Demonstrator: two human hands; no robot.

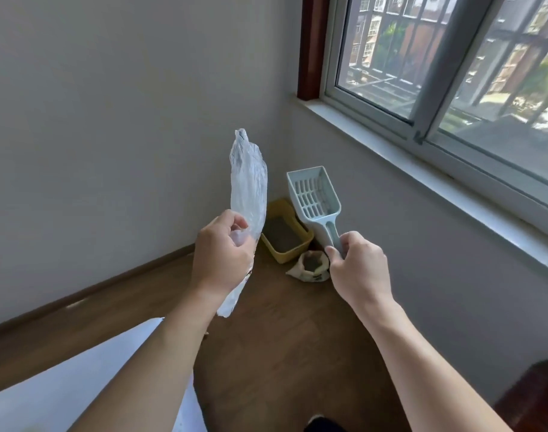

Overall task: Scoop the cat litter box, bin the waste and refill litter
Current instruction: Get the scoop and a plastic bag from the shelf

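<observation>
My left hand (223,251) grips a clear plastic bag (247,182), bunched and standing up above the fist, with its tail hanging below. My right hand (356,266) holds the handle of a pale blue slotted litter scoop (313,194), its head raised and tilted away from me. Down in the room's corner sits a yellow litter box (293,255) with grey litter inside. Beside it on the floor lies an open sack of litter (310,266), its mouth rolled down, partly hidden by my right hand.
Brown wooden floor (282,338) runs to the corner between a grey wall on the left and a wall under a window sill (422,163) on the right. Dark furniture (534,397) stands at the lower right. White cloth (79,385) fills the lower left.
</observation>
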